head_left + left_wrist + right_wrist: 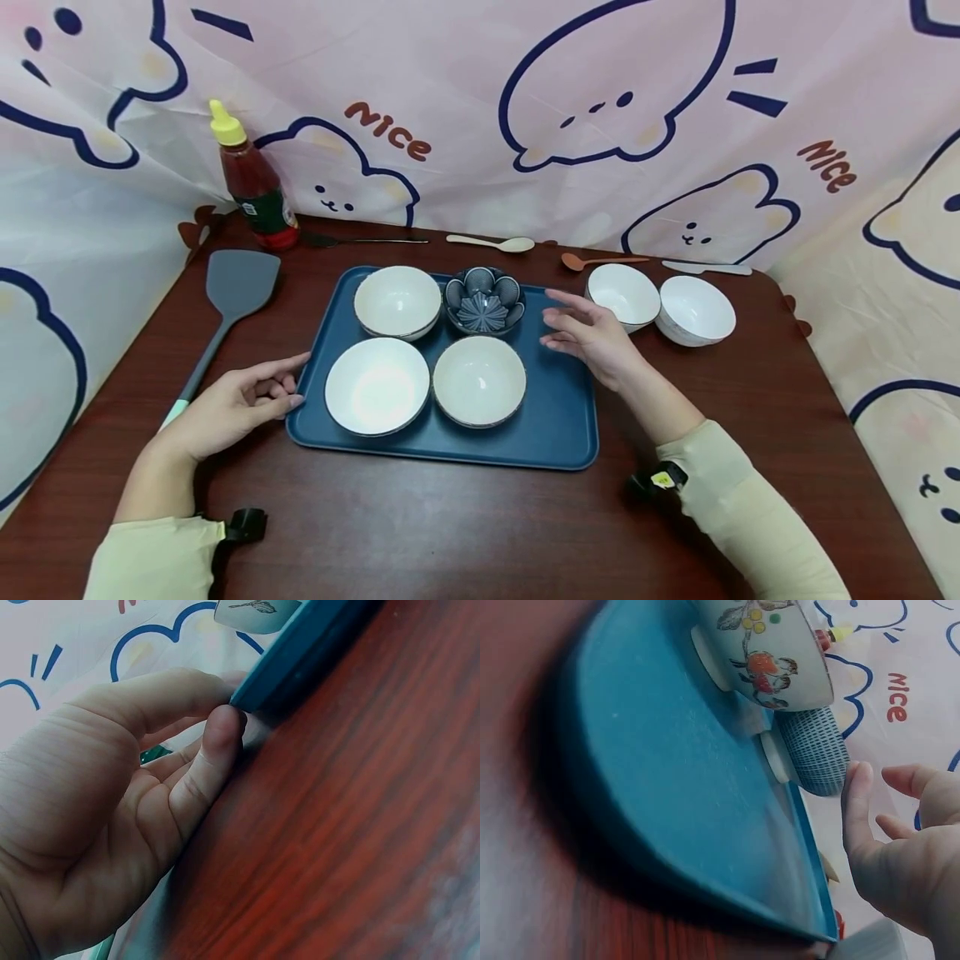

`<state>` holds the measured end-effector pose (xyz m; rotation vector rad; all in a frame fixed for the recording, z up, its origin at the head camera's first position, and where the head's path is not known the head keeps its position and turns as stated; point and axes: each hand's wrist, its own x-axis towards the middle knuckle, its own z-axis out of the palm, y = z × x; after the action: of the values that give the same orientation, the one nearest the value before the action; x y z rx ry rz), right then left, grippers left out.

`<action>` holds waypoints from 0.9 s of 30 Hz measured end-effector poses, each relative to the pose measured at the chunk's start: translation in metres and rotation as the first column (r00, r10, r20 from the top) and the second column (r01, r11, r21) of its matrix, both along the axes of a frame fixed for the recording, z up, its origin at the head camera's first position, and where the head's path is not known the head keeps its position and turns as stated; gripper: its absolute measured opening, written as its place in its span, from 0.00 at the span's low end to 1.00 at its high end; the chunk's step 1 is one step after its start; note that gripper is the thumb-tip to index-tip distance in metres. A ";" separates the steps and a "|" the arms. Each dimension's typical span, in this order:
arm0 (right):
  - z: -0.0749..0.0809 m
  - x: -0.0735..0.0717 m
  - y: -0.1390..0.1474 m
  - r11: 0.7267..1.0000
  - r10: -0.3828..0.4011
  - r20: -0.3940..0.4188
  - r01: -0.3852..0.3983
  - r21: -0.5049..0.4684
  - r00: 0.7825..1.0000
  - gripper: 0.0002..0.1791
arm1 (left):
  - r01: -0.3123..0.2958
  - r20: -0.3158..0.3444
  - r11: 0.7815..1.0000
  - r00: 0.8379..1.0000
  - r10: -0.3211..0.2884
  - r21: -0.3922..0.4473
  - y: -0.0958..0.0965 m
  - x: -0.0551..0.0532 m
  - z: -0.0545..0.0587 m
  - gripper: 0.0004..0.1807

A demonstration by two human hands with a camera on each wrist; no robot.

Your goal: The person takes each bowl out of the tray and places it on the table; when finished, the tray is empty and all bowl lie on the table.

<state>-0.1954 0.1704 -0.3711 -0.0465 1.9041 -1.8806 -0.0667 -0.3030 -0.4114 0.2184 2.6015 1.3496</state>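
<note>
My left hand (243, 404) is at the left edge of the blue tray (450, 450); in the left wrist view thumb (223, 735) and forefinger pinch its rim (259, 679). Over the tray's right part hovers my right hand (592, 337), fingers spread and nothing in them. Nearest to its fingertips is a dark blue patterned bowl (483, 302), at the tray's back. Three white bowls share the tray: one back left (397, 300), one front left (377, 386) and one front middle (480, 381). Painted fruit decorates a bowl's outside (769, 656) in the right wrist view.
Two white bowls (624, 293) (697, 310) stand right of the tray. A grey spatula (242, 287) and a red sauce bottle (258, 196) are at left. Along the back lie a dark fork (360, 241), white spoon (491, 242), brown spoon (600, 260) and white knife (707, 267).
</note>
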 end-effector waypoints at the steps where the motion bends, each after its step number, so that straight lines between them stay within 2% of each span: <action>1: -0.001 -0.001 -0.003 1.000 0.003 -0.002 -0.003 -0.002 1.000 0.31 | -0.002 0.002 1.000 1.000 0.002 -0.004 0.000 0.000 0.000 0.30; 11: -0.013 -0.013 -0.027 1.000 0.021 0.013 -0.021 -0.013 1.000 0.30 | 0.000 -0.002 1.000 1.000 0.000 -0.002 0.001 0.000 0.001 0.30; 27: -0.018 -0.019 -0.045 0.999 0.032 -0.012 -0.033 -0.023 0.999 0.33 | -0.006 -0.017 1.000 1.000 0.006 -0.017 0.000 0.000 -0.002 0.29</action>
<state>-0.2149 0.1257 -0.3890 -0.0953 1.8779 -1.8848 -0.0666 -0.3025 -0.4132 0.2201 2.6283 1.3330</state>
